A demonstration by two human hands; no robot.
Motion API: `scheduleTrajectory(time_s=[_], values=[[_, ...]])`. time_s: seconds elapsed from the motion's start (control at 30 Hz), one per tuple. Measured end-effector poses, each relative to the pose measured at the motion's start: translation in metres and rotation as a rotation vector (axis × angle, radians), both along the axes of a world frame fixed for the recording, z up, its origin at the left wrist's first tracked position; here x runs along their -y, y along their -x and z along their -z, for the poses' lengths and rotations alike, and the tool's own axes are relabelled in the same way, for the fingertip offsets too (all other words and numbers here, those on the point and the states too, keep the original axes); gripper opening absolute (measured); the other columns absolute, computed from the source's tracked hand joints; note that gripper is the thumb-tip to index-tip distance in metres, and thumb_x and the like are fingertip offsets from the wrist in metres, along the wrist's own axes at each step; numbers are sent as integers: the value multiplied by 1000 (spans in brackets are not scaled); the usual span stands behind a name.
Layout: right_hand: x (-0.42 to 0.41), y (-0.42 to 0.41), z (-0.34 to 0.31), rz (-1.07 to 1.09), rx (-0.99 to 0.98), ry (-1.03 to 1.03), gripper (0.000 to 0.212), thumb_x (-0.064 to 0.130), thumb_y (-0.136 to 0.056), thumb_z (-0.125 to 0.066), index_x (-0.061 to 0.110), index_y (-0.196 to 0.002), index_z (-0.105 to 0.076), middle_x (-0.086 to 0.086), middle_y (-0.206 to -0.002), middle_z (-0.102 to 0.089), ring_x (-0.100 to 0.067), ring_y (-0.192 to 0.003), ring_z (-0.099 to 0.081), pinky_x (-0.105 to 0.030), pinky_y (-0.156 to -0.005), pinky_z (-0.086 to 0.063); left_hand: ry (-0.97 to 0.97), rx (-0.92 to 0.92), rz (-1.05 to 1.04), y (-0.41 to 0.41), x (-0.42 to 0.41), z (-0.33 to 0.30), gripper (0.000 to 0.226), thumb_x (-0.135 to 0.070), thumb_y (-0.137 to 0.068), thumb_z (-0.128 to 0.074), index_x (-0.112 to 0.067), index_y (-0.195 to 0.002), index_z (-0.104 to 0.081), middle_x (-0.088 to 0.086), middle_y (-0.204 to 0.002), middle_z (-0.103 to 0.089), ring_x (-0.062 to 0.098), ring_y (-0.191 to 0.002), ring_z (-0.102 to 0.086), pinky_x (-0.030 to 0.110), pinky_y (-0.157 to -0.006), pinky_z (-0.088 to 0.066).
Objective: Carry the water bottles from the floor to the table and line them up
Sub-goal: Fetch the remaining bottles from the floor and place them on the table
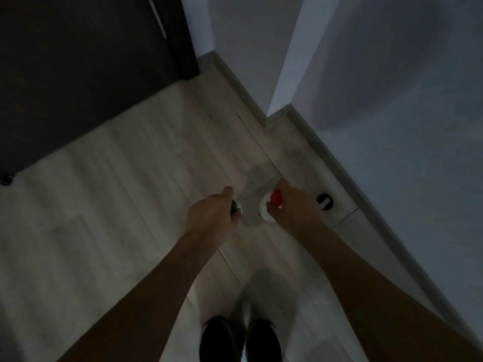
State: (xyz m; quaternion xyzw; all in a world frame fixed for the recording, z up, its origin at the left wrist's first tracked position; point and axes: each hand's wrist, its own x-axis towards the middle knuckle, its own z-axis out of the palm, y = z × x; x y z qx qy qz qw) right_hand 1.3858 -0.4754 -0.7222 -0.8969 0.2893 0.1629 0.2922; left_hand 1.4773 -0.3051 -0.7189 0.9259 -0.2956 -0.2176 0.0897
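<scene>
Seen from straight above in dim light, two water bottles stand on the pale wood floor. My left hand (213,214) grips the top of the green-capped bottle (234,207), which it mostly hides. My right hand (294,207) pinches the neck of the red-capped bottle (275,198), whose white shoulder shows below the cap. Both arms reach down and forward. The bottles' bodies are hidden beneath the caps and hands. No table is in view.
A grey wall with a skirting board (347,176) runs along the right and forms a corner ahead. A dark door (78,61) fills the upper left. A small black round object (325,201) lies right of my right hand. My dark shoes (240,340) are at the bottom.
</scene>
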Motion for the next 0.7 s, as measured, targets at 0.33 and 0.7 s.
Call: scheduleTrajectory(time_s=[0.33, 0.7], values=[[-13, 2, -256, 76, 142, -75, 18, 33, -75, -68, 24, -84, -54, 8, -70, -59, -10, -64, -60, -36, -64, -57, 154, 19, -100, 0, -16, -251, 26, -44, -88, -61, -24, -94, -45, -9, -65, -49, 14, -60, -51, 24, -50, -32], [-36, 72, -583, 287, 472, 31, 22, 40, -73, -69, 29, -83, -53, 14, -70, -59, -5, -66, -59, -33, -64, -56, 436, 148, -271, 53, -57, -580, 20, -36, -77, -72, -27, -81, -54, -12, -63, -54, -2, -55, -47, 18, -48, -28]])
